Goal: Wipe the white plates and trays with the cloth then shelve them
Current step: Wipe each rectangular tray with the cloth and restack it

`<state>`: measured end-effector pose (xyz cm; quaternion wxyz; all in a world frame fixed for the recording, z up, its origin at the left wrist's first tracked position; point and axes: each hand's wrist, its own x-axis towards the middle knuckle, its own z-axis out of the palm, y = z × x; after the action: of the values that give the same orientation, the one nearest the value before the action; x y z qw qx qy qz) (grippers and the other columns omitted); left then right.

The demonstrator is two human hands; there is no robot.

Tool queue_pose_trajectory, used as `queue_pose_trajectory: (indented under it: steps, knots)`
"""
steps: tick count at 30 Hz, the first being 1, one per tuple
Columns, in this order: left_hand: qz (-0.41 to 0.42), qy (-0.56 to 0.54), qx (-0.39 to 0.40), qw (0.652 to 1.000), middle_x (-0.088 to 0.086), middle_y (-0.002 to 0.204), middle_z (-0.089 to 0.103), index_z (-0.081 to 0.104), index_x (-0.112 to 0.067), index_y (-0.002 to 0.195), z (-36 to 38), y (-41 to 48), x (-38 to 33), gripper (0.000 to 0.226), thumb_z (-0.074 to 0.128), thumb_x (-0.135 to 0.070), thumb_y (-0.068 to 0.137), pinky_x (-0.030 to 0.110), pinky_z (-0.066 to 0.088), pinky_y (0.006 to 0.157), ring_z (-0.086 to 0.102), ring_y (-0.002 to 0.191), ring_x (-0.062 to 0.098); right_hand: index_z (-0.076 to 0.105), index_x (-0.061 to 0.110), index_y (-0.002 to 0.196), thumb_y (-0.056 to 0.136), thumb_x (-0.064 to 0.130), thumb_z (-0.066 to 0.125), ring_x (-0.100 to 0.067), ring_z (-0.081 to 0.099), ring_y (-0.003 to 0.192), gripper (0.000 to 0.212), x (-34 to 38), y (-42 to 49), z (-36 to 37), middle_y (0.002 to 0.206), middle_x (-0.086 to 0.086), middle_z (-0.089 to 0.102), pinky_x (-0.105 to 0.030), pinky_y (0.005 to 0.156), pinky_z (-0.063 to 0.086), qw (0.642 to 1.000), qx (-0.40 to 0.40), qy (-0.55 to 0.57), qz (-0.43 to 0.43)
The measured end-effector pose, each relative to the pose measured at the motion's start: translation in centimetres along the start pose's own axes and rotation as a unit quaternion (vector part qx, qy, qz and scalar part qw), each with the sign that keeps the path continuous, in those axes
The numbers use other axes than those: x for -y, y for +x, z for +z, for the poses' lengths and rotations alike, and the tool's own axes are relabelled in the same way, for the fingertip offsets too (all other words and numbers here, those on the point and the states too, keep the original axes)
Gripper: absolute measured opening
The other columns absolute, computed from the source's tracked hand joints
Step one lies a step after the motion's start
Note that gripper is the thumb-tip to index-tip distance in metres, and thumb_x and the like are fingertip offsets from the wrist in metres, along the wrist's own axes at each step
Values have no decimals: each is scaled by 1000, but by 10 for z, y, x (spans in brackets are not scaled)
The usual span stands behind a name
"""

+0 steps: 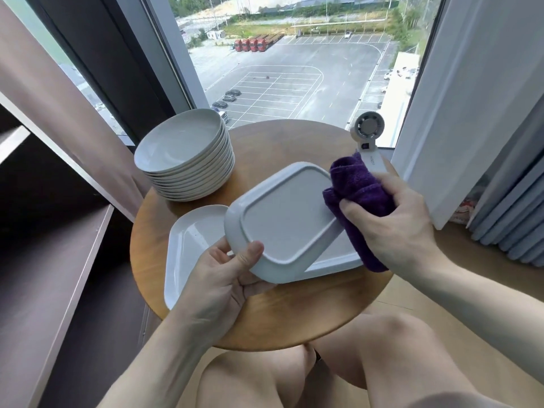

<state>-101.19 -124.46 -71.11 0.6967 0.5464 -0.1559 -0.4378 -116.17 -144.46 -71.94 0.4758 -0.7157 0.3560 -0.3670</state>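
My left hand point(223, 275) grips the near corner of a white rectangular tray point(282, 222), thumb on its upturned underside, holding it tilted above the round wooden table point(282, 313). My right hand point(394, 219) holds a folded purple cloth point(359, 189) against the tray's right edge. Under the held tray another white tray point(188, 248) lies flat on the table. A tall stack of round white plates point(185, 160) stands at the table's back left.
A dark wooden shelf unit point(59, 260) runs along the left. A small white handheld fan point(368, 136) stands at the table's back right. Curtains point(471, 113) hang right, a window is behind, and my bare knees are below the table.
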Motion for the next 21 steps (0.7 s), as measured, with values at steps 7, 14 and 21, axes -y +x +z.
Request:
queue_pose_trajectory:
  steps: [7, 14, 21]
  knots:
    - [-15, 31, 0, 999, 23, 112, 74, 80, -16, 105, 8, -2, 8, 30, 74, -25, 77, 40, 64, 68, 76, 93, 37, 71, 39, 121, 73, 33, 80, -6, 54, 128, 49, 2, -31, 12, 135, 13, 55, -22, 108, 40, 975, 127, -77, -164]
    - [12, 12, 42, 999, 11, 106, 76, 80, -20, 108, 9, -7, 12, 27, 70, -30, 85, 36, 61, 78, 75, 96, 22, 72, 23, 126, 70, 26, 79, -26, 56, 129, 57, 12, -52, 16, 144, -3, 54, -43, 105, 46, 925, 190, -69, -321]
    - [12, 18, 72, 997, 0, 103, 77, 80, -30, 106, 13, -9, 16, 32, 50, -32, 96, 32, 61, 79, 73, 96, 12, 72, 17, 128, 70, 24, 81, -33, 57, 126, 59, 7, -55, 19, 144, -11, 54, -47, 102, 49, 912, 171, -91, -363]
